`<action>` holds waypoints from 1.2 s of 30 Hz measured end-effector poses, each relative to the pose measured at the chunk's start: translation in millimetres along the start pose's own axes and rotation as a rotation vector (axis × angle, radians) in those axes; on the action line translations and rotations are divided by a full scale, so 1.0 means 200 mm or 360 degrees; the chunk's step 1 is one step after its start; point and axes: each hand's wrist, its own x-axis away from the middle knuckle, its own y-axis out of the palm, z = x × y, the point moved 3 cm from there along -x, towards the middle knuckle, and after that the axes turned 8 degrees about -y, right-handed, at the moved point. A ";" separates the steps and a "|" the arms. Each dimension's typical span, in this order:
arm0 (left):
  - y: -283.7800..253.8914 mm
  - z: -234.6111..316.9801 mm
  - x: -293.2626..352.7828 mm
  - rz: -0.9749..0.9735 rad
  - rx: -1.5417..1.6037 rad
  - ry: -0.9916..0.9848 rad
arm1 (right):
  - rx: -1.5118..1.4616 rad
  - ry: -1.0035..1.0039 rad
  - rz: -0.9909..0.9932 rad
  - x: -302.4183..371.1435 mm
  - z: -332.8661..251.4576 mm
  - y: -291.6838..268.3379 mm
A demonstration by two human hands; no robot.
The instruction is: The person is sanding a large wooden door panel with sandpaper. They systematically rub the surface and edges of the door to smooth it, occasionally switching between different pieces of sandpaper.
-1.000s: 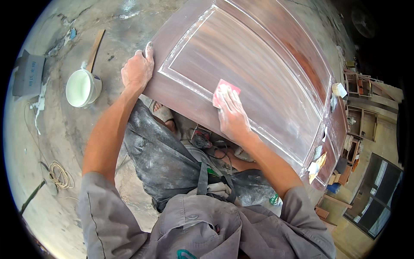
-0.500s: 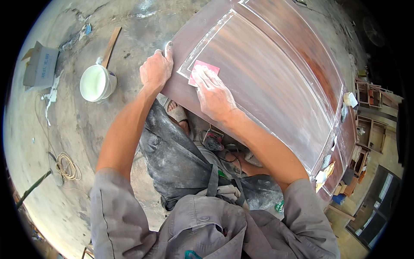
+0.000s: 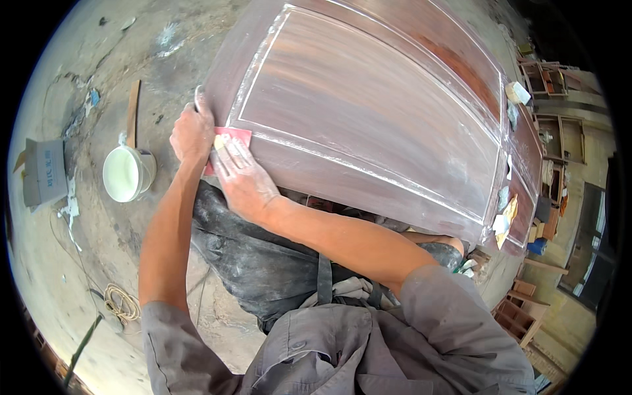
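Note:
A large brown wooden door panel [image 3: 368, 85] with raised mouldings edged in white lies slanting across my knees. Dusty white, my left hand [image 3: 193, 133] is closed round its left edge, the thumb pointing up. Close beside it, my right hand [image 3: 245, 184] presses a pink sheet of sandpaper [image 3: 243, 136] flat on the panel near the lower left corner. The fingers of that hand lie together over the sheet and hide its middle. White dust coats the fingers and streaks the panel's face.
To the left on the concrete floor stand a white bucket [image 3: 124, 175] and a cardboard box [image 3: 47, 172], with a wooden stick [image 3: 134, 113] behind the bucket. A coiled hose or cord [image 3: 122, 303] lies lower left. Wooden frames [image 3: 559, 138] and scraps line the right side.
My right hand has slid the sandpaper left and towards me, down to the panel's near-left corner. The left hand still holds the edge. The whole view has shifted.

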 end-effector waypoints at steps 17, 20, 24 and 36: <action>0.10 -0.23 -0.26 -0.0001 -0.0047 0.0147 | 0.0461 0.1989 0.0554 2.62 0.95 -0.59; 0.02 -0.21 -0.20 0.0113 0.0044 0.0199 | 0.0371 0.1837 0.0636 2.70 0.97 -0.75; 0.02 -0.13 -0.12 0.0124 0.0017 0.0334 | 0.0913 0.1991 0.0571 3.10 1.08 -1.03; -0.03 0.02 0.14 0.0480 0.0177 0.0465 | 0.0658 0.2756 0.0488 3.41 2.05 -1.12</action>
